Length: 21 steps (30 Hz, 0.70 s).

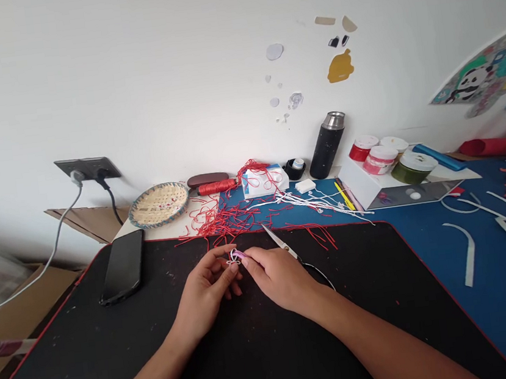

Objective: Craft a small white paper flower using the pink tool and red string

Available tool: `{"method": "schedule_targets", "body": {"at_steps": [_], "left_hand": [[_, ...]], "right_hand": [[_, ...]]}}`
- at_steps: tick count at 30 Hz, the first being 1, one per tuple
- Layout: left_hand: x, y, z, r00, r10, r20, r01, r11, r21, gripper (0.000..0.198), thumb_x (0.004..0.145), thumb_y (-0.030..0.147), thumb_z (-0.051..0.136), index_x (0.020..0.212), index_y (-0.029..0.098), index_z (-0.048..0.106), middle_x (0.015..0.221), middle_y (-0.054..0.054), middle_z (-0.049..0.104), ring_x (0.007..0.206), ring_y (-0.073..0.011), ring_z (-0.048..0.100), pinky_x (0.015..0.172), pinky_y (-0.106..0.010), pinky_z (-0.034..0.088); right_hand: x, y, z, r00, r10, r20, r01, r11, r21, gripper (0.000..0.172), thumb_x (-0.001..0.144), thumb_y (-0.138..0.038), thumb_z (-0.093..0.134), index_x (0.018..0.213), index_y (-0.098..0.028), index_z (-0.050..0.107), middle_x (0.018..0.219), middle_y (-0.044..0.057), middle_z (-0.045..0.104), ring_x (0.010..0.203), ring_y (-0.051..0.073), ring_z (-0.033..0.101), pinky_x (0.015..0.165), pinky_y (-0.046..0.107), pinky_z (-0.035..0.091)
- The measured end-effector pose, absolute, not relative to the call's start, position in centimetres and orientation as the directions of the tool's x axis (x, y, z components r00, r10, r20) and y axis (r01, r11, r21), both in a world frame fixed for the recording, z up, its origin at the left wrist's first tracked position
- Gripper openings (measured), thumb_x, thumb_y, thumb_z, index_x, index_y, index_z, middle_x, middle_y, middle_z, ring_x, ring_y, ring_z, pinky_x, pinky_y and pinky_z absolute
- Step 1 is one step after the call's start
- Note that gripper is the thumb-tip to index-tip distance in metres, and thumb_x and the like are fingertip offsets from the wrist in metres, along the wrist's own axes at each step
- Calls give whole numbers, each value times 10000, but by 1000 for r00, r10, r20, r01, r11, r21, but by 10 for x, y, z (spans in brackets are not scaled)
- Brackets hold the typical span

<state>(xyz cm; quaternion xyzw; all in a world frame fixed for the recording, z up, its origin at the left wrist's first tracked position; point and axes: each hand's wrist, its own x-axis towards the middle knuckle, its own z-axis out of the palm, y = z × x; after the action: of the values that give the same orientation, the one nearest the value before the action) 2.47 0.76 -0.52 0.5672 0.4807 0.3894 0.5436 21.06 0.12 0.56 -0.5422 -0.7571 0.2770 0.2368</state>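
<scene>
Above the black mat (274,359), my left hand (207,284) pinches a small piece of white cord (233,262) with loops in it between thumb and forefinger. My right hand (277,272) is closed right beside it, fingertips almost touching the left ones. A thin purple piece (239,254) shows at the right fingertips, against the white loops; its kind is too small to make out. Just past my right hand lies a pair of scissors (280,239), blades pointing to the far left, its handles partly hidden by the hand.
Red cord snippets (229,217) and white cords (319,201) lie along the mat's far edge. Behind them stand a woven basket (159,205), a red thread spool (216,187) and a black flask (327,146). A phone (124,264) lies left; paint jars (414,166) stand right.
</scene>
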Motion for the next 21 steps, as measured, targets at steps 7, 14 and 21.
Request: {"method": "schedule_targets", "body": {"at_steps": [7,14,21], "left_hand": [[22,7,-5,251,962,-103,118,75,990,483,872,512,742,1211,181,653,752,-2,697,575,-167,662,525,-267,491],[23,7,-4,241,965,-99,110,75,991,493,858,521,754,1206,183,668,751,-5,693,576,-171,661,519,-267,487],[24,7,-4,227,970,-81,96,60,994,500,860,494,753,1248,194,657,757,-3,705,566,-173,670,508,-268,486]], "right_hand": [[210,1,3,-320,944,82,693,292,-659,300,1111,-322,451,1034,-205,716,821,37,759,721,181,674,615,281,313],[210,0,4,-328,942,73,702,295,-648,293,1108,-322,456,1049,-212,721,824,35,765,727,187,684,618,282,316],[211,0,7,-335,940,64,692,291,-661,266,1104,-299,471,1069,-207,717,856,40,777,747,190,695,633,276,336]]}}
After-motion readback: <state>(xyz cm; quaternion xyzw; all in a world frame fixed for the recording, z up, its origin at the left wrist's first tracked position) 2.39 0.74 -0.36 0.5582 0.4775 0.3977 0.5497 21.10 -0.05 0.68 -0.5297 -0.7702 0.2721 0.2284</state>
